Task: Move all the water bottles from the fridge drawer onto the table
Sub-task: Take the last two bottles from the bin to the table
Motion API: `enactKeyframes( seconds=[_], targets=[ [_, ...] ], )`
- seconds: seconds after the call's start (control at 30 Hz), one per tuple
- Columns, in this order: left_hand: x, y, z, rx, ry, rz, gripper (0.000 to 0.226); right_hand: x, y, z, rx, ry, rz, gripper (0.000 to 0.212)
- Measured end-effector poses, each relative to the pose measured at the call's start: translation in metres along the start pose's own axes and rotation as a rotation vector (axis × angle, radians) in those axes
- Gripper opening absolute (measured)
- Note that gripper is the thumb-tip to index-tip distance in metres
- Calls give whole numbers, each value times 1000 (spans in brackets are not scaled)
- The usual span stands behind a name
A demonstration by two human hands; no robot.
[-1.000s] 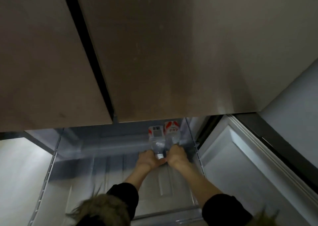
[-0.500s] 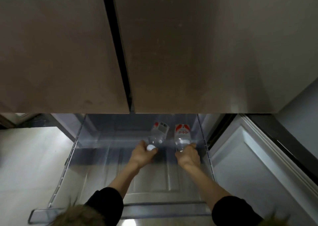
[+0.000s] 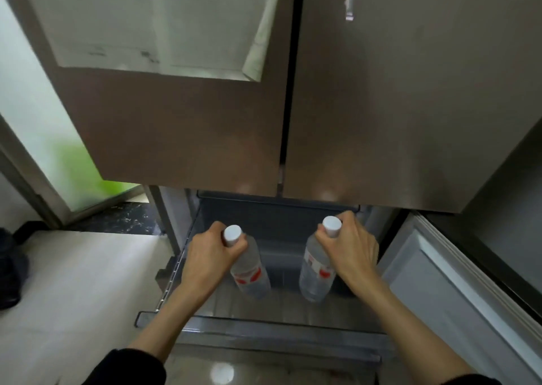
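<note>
Two clear water bottles with white caps and red-and-white labels hang upright above the open fridge drawer [image 3: 187, 255]. My left hand [image 3: 208, 255] grips the neck of the left bottle [image 3: 249, 273]. My right hand [image 3: 352, 249] grips the neck of the right bottle [image 3: 316, 273]. Both bottles are lifted off the drawer floor, caps up. No other bottle shows in the visible part of the drawer. The table is out of view.
Brown fridge doors [image 3: 381, 105] hang shut just above the drawer. An open white compartment door [image 3: 457, 293] stands to the right. Pale floor [image 3: 73, 296] lies to the left, with a dark object [image 3: 11, 267] at the left edge and a glass door [image 3: 35, 126] behind.
Both hands have closed on the lying bottles and raised them upright out of the drawer, moving apart. The camera has lifted and pulled back.
</note>
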State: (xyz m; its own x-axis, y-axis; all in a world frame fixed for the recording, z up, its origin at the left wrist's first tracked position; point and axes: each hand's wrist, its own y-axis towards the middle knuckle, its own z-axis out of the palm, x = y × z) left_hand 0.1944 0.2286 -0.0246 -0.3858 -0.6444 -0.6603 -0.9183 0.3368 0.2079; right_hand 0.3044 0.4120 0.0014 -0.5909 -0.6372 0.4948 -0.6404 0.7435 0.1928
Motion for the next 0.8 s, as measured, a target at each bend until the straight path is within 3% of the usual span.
enactKeyframes(
  seconds=[0.23,0.4,0.6,0.8],
  targets=[
    [13,-33,-128,-274,-63,89,30,107,-67,-43,-78,135,-322,29],
    [57,-77,-241,-461,-51,80,31,208,-132,-43,-152,288,-533,27],
    [153,-151,-354,-583,48,-26,32,327,-222,5,40,455,-673,29],
    [253,-229,-437,-592,204,-225,30,434,-322,72,312,467,-805,35]
  ],
)
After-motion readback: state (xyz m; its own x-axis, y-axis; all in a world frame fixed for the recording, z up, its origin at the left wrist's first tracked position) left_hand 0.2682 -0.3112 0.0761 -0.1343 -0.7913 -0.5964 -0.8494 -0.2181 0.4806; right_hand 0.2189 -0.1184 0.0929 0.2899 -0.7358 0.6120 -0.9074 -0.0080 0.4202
